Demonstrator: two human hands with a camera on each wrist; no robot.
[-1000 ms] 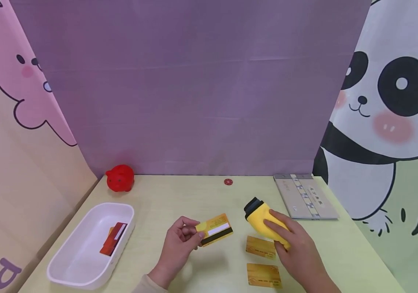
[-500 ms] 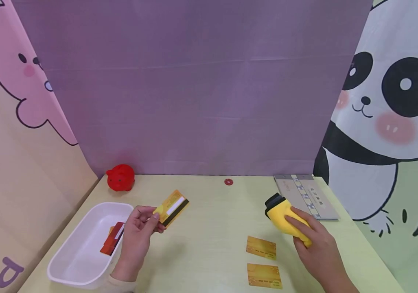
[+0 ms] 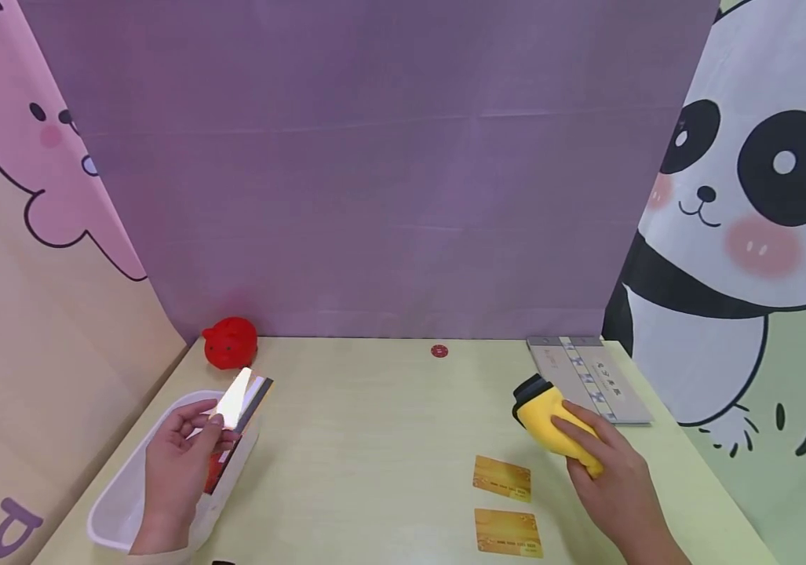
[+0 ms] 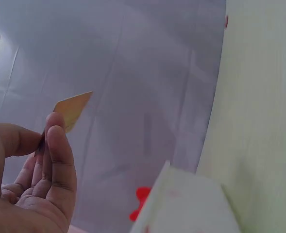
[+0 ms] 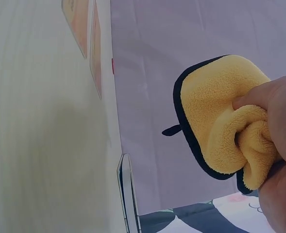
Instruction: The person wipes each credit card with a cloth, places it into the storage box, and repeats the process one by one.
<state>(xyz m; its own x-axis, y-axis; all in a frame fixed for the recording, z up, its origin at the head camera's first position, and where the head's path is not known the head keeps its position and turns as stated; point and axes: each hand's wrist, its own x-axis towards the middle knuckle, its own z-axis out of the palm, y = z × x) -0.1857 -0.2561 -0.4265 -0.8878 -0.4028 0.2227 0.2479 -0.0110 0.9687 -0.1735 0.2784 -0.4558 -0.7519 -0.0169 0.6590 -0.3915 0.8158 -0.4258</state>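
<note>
My left hand [image 3: 180, 471] pinches a gold bank card [image 3: 253, 402] between thumb and fingers, held above the white plastic tray [image 3: 107, 502]. Light glares off the card's striped back in the head view; its gold face [image 4: 74, 110] shows in the left wrist view. Partly hidden by that hand, a red card [image 3: 215, 471] lies in the tray. On the right, my right hand [image 3: 618, 479] grips a folded yellow towel [image 5: 215, 111] with black edging, raised over the table. Two gold cards, one farther [image 3: 502, 478] and one nearer [image 3: 508, 532], lie flat left of the right hand.
A red piggy bank [image 3: 230, 343] stands at the back left, behind the tray. A small red round chip [image 3: 439, 351] lies near the table's back edge. At the back right is a grey book [image 3: 589, 380], close behind the towel.
My left hand has carried the gold card leftward from mid-table to over the tray, tilting it more upright. My right hand moved right with the towel, then stayed nearly still.
</note>
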